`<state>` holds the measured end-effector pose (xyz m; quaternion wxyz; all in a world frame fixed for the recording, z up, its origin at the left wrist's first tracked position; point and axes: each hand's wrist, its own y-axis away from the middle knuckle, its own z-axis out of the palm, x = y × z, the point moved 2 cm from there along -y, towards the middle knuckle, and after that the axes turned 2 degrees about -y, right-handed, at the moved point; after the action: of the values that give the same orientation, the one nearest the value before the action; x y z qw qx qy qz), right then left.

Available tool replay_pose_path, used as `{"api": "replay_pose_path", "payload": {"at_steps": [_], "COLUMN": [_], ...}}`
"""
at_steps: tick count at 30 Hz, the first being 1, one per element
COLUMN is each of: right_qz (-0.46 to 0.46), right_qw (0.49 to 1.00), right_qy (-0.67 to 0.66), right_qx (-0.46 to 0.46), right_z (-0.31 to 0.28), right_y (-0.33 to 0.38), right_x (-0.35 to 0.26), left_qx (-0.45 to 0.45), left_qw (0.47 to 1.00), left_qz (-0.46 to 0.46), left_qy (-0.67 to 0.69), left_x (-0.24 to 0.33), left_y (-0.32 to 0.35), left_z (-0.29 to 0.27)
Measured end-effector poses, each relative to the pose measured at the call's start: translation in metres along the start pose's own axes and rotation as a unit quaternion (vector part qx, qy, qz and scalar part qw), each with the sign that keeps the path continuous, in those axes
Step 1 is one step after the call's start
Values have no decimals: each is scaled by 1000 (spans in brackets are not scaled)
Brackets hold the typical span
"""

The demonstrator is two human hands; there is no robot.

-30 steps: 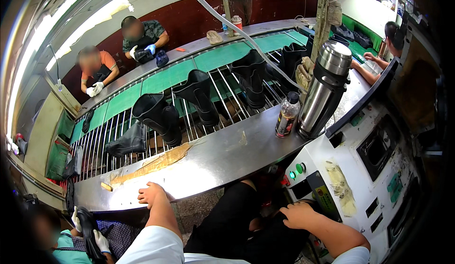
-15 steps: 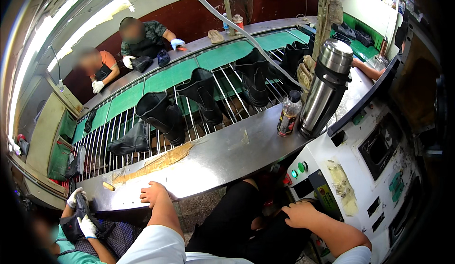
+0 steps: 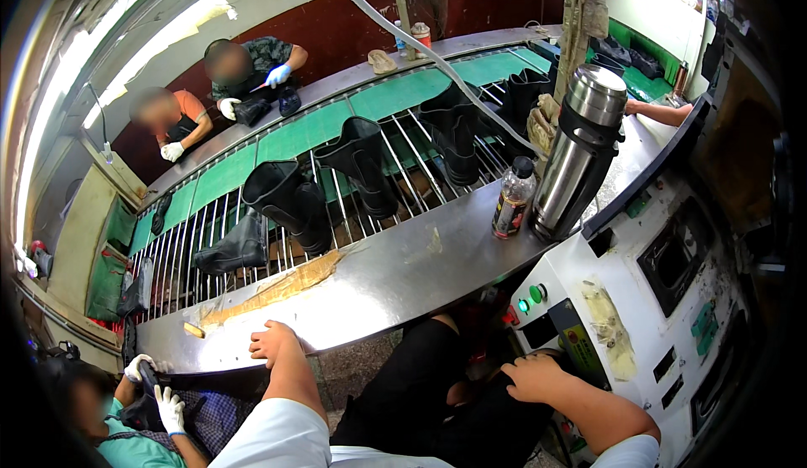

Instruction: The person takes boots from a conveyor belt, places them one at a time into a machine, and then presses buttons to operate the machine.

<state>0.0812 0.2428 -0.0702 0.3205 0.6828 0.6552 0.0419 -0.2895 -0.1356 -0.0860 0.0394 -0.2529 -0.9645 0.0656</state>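
My left hand rests on the near edge of the metal counter, fingers loosely bent and apart, holding nothing. A strip of brown tape and a small yellowish piece lie near it. My right hand lies open with its palm down over my dark-clothed leg, beside the white machine; nothing shows in its fingers. Beyond the counter, several black boots stand on the metal roller rack, and one lower black boot sits at their left.
A steel flask and a dark-labelled bottle stand at the counter's right. A grey hose hangs across the view. At lower left a gloved co-worker holds a black item; two more people work beyond the green belt.
My hands stay where they were. The lower-left co-worker's head has come further into view and a gloved hand has lifted off the black item. Across the belt, a blue-gloved hand has moved left.
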Motion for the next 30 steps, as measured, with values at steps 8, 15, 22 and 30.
{"api": "replay_pose_path", "payload": {"at_steps": [8,15,22,30], "right_qz": [14,0,1,3], "right_qw": [999,1000,1000,1000], "right_qy": [8,1,6,-4], "right_qx": [-29,3,0,-18], "right_z": [1,0,1,-3], "right_y": [-2,1,2,2], "right_x": [2,0,0,-1], "left_qx": [-3,-5,1,-8], "left_qw": [1000,1000,1000,1000], "left_qz": [1,-7,-10,-9], "left_qy": [-2,3,5,-3], "left_x": [0,-3,-2,-5], "left_y": [3,0,-1,-3], "left_z": [-2,-2,0,-1]}}
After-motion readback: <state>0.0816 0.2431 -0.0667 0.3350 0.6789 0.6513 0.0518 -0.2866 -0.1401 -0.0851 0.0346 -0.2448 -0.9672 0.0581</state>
